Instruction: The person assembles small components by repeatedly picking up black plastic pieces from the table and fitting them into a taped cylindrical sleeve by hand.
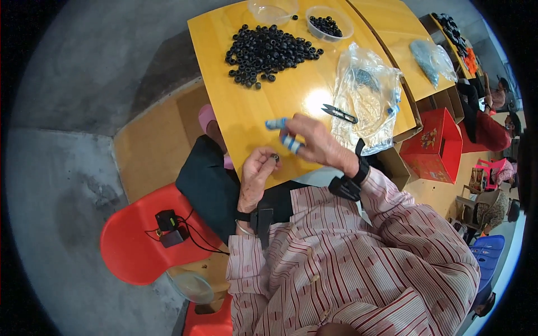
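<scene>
My left hand (259, 171) is closed near the table's front edge, pinching a small black ring-shaped piece (275, 158) between thumb and fingertips. Just above and to the right of it, my right hand (316, 137) hovers with fingers stretched apart, two of them wrapped in blue and white tape. Nothing shows in its grasp. Black thread snips (339, 113) lie on the table beyond the right hand. A pile of similar black pieces (269, 53) spreads over the far part of the yellow table (246, 112).
Behind the pile stand a clear tub of black pieces (327, 26) and another clear tub (269, 12). A crumpled plastic bag (364, 101) lies at right. Beyond are a red box (431, 145) and seated people. A red chair (140, 241) stands at left with cabled devices.
</scene>
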